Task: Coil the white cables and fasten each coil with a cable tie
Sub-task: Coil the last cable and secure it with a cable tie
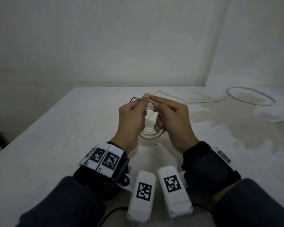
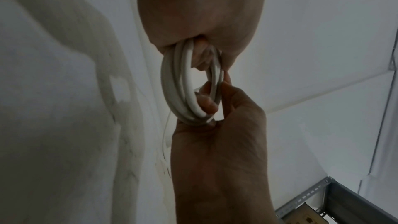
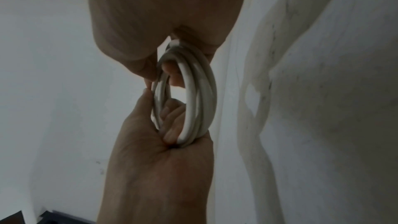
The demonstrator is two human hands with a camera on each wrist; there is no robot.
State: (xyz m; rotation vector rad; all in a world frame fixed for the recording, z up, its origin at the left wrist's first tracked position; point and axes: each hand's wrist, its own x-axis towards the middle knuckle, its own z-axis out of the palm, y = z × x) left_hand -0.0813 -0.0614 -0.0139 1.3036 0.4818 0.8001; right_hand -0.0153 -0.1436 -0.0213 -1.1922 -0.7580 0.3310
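A white cable coil of several loops hangs upright above the table, held between both hands. My left hand grips its left side, thumb and forefinger pinching the cable's end, which points left. A thin black strand curls from that tip; what it is cannot be told. My right hand grips the coil's right side, forefinger stretched along the top strands. In the left wrist view the coil runs from the left hand down to the right hand. The right wrist view shows the coil the same way.
A second white cable lies loose on the white, stained table at the back right, one run passing behind the hands. Walls stand close behind the table. Its left edge drops away. A grey metal shelf frame shows low in the left wrist view.
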